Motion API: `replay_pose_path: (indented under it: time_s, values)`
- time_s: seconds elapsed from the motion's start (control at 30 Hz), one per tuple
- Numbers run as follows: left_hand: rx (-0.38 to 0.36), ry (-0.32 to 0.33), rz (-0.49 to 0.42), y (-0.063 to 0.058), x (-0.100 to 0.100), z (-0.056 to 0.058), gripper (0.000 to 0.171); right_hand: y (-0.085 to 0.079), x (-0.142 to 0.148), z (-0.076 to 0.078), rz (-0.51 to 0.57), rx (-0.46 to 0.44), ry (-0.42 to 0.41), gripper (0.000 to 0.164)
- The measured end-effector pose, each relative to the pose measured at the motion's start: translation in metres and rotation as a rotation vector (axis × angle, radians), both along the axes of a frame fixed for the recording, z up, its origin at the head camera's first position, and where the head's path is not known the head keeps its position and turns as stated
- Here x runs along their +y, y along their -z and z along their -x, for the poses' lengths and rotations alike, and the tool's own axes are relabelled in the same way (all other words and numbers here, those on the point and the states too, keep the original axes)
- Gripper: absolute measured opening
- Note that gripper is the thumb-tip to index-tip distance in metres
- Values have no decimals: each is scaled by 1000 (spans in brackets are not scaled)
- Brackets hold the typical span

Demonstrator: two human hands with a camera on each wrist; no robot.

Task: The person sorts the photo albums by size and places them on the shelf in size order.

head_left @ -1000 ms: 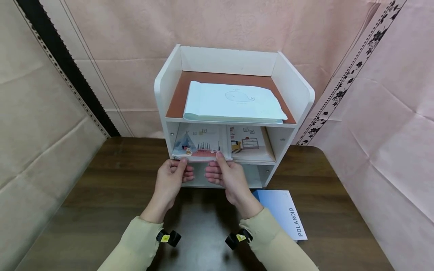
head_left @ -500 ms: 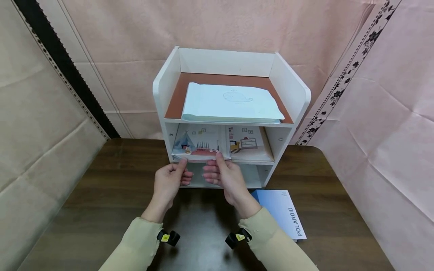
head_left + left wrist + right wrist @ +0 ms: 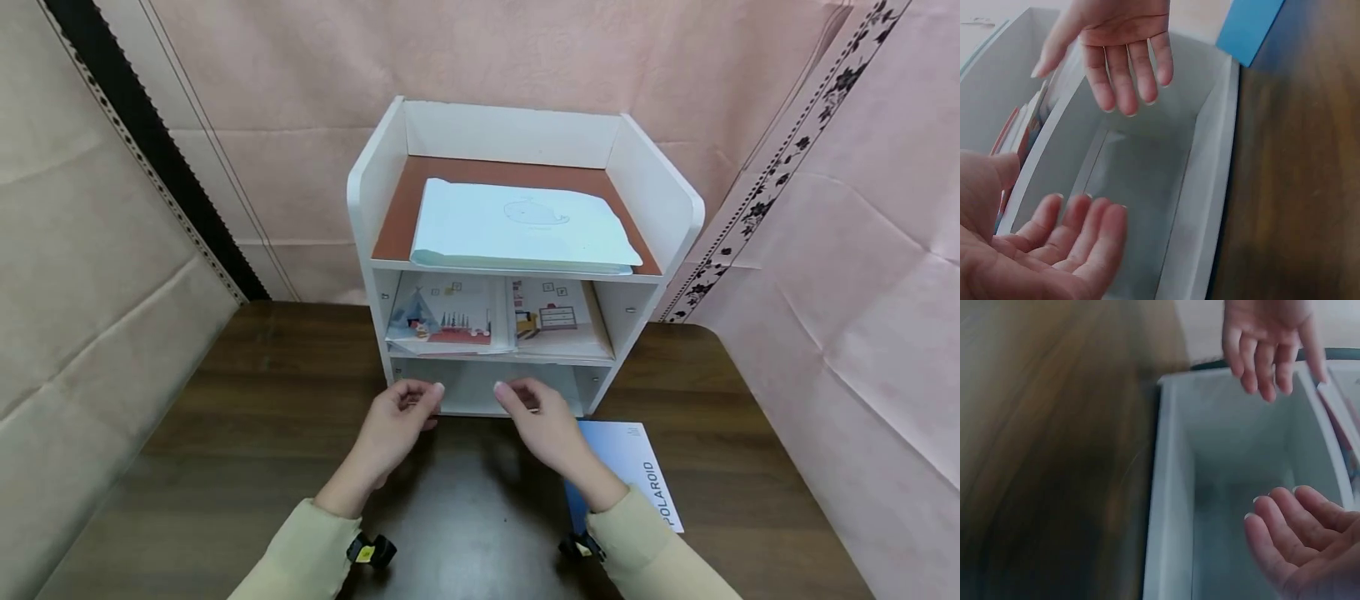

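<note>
In the head view, a small white shelf unit (image 3: 669,192) stands on the table. My left hand (image 3: 397,425) and right hand (image 3: 551,429) are held in front of its lowest compartment, apart from each other, fingers loosely bent and holding nothing. Just above them, the middle compartment contains two illustrated picture books (image 3: 450,310) lying side by side, the right one (image 3: 558,337) partly under the left or against it; I cannot tell which. On the top board rests a stack of white paper sheets (image 3: 480,225) with a whale drawing. Both wrist views show the fingers spread around the bare lowest compartment.
A blue and white box or book (image 3: 618,458) marked POLAROID lies at the right, partly behind my right forearm. Pinkish cloth walls (image 3: 262,192) enclose the wooden table (image 3: 247,433) at the back and sides.
Both hands have let go of the left picture book's front edge and drawn back toward me, the right one also moving rightward. The left book stays on the middle shelf.
</note>
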State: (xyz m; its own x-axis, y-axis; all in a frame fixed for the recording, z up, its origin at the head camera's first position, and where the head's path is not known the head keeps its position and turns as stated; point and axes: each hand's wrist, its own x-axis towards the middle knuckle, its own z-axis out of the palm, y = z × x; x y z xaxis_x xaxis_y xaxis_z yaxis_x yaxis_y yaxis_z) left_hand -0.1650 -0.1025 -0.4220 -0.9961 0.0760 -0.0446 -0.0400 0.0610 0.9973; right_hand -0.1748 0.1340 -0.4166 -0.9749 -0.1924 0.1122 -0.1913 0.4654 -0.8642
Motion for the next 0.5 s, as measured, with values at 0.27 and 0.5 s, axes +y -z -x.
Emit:
replay_pose_path:
  time_s: [0.27,0.5]
  values:
    - [3,113,124,20,21,-13,72,14,39,-11,-157,-11,75,56]
    - [-40,158,144,36,41,-20,81,20,66,-22,-241,-11,133,67]
